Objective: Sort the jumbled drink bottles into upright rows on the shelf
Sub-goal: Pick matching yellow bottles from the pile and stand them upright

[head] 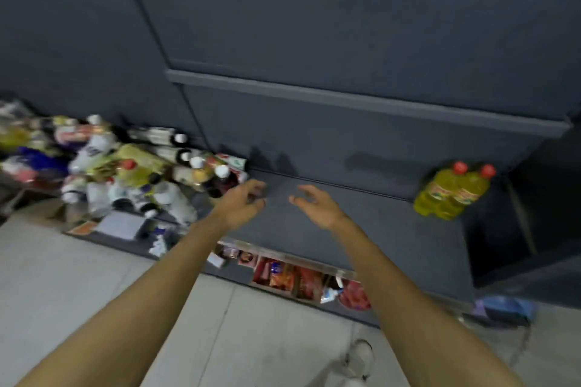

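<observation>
Bottles [132, 173] lie jumbled, mostly on their sides, at the shelf's [361, 220] left end, just left of the left hand [242, 203], the nearer; both hands, the right [317, 204] too, loosely curled, hold nothing.

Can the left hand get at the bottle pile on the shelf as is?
Probably yes: the left hand hangs empty, fingers loosely curled, beside the bottle pile, with nothing between them.
</observation>
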